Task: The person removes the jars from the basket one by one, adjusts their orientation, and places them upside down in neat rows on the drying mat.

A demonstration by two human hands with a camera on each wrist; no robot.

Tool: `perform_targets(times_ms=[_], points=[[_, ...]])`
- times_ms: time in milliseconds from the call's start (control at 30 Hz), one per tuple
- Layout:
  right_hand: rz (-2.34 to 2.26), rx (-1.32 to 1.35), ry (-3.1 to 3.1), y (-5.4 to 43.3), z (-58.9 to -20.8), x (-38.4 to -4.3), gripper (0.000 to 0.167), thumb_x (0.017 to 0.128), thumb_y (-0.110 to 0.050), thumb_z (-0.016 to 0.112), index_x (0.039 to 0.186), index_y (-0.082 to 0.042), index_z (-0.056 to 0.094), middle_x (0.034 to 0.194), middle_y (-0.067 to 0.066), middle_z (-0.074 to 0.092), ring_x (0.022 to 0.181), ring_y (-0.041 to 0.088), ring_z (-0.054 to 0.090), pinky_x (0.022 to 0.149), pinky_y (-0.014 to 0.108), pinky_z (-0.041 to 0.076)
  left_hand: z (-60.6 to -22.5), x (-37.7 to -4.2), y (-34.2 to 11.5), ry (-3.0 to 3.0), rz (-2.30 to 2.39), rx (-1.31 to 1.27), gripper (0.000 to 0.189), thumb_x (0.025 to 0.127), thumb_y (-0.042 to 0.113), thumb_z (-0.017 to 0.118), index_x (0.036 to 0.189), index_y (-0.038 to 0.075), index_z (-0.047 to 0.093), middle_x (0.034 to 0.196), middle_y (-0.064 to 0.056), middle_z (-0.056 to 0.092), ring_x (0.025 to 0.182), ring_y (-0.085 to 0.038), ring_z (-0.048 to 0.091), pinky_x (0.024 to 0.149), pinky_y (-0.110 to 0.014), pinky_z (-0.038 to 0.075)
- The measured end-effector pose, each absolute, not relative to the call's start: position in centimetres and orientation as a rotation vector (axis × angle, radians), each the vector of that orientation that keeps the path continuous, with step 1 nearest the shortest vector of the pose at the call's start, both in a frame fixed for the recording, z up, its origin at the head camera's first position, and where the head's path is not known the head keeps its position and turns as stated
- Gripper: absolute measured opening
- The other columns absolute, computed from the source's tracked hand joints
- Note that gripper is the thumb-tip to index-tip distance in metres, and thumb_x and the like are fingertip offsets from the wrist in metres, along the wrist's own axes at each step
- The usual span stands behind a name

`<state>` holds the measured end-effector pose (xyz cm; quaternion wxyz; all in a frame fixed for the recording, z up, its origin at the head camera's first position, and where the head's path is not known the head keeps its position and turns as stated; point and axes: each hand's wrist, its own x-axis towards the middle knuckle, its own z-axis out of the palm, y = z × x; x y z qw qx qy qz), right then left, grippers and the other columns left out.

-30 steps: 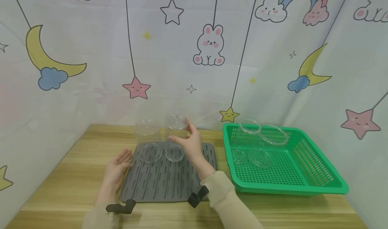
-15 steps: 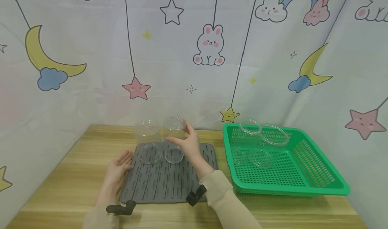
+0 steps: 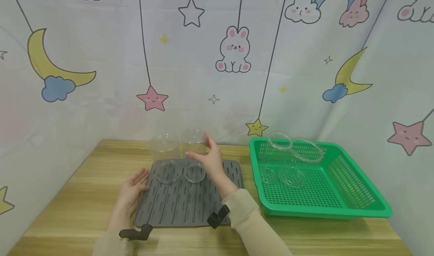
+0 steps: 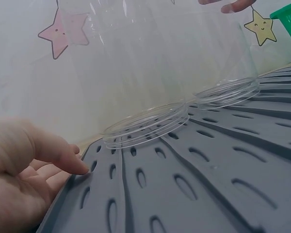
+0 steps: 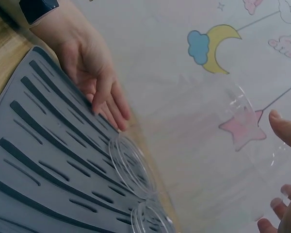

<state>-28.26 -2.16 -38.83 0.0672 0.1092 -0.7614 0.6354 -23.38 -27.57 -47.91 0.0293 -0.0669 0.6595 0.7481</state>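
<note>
Your right hand (image 3: 213, 161) grasped the narrower clear cup (image 3: 192, 145), which stood on the gray mat (image 3: 183, 207) just beside the wider clear cup (image 3: 165, 154). Your left hand (image 3: 131, 188) was released, fingers extended, at the mat's left edge, while the green basket (image 3: 325, 211) sat on the table (image 3: 78, 188) to the right.

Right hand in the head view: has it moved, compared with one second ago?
Yes, slightly. Judged against the gray mat, which looks unmoved, the right hand has shifted a little to the left, toward the left clear container.
</note>
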Motion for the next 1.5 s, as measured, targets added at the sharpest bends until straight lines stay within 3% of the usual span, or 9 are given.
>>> perform_targets(times_ms=[467, 967, 1133, 1333, 1500], points=[[1.938, 0.326, -2.266, -1.8, -38.8, -27.9, 0.097, 0.077, -0.021, 0.083, 0.155, -0.013, 0.026, 0.154, 0.014, 0.037, 0.139, 0.031, 0.039, 0.112, 0.054, 0.039, -47.7, -23.4, -27.3, 2.037, 2.291, -0.211, 0.080, 0.085, -0.021, 0.037, 0.154, -0.003, 0.002, 0.162, -0.023, 0.009, 0.151, -0.033, 0.012, 0.124, -0.039, 0.015], [1.979, 0.393, -2.111, -0.6, -35.9, -25.3, 0.103, 0.076, -0.018, 0.084, 0.156, -0.017, 0.019, 0.158, 0.000, 0.032, 0.145, 0.024, 0.029, 0.117, 0.051, 0.030, -47.8, -23.4, -27.8, 2.011, 2.290, -0.245, 0.082, 0.085, -0.021, 0.037, 0.155, -0.001, 0.000, 0.163, -0.021, 0.008, 0.151, -0.032, 0.012, 0.123, -0.036, 0.017], [1.964, 0.467, -2.047, 0.6, -34.2, -24.2, 0.106, 0.074, -0.026, 0.086, 0.156, -0.016, 0.019, 0.158, 0.000, 0.031, 0.146, 0.024, 0.028, 0.117, 0.051, 0.030, -47.6, -23.4, -28.0, 2.016, 2.283, -0.237, 0.082, 0.085, -0.020, 0.037, 0.155, -0.001, 0.000, 0.163, -0.021, 0.007, 0.151, -0.032, 0.011, 0.123, -0.036, 0.016], [1.892, 0.541, -2.011, 2.9, -32.1, -22.8, 0.115, 0.068, -0.048, 0.085, 0.156, -0.015, 0.020, 0.158, 0.000, 0.032, 0.146, 0.022, 0.030, 0.118, 0.051, 0.030, -47.8, -23.6, -28.0, 2.036, 2.267, -0.244, 0.081, 0.085, -0.020, 0.037, 0.155, -0.001, 0.000, 0.163, -0.021, 0.007, 0.151, -0.032, 0.012, 0.123, -0.035, 0.017], [1.827, 0.551, -2.011, 5.9, -30.4, -21.8, 0.110, 0.071, -0.040, 0.086, 0.156, -0.017, 0.020, 0.158, -0.001, 0.033, 0.146, 0.023, 0.030, 0.118, 0.051, 0.032, -48.0, -23.7, -27.6, 2.029, 2.274, -0.232, 0.081, 0.085, -0.021, 0.037, 0.155, -0.001, 0.000, 0.163, -0.021, 0.009, 0.151, -0.032, 0.013, 0.123, -0.035, 0.018]])
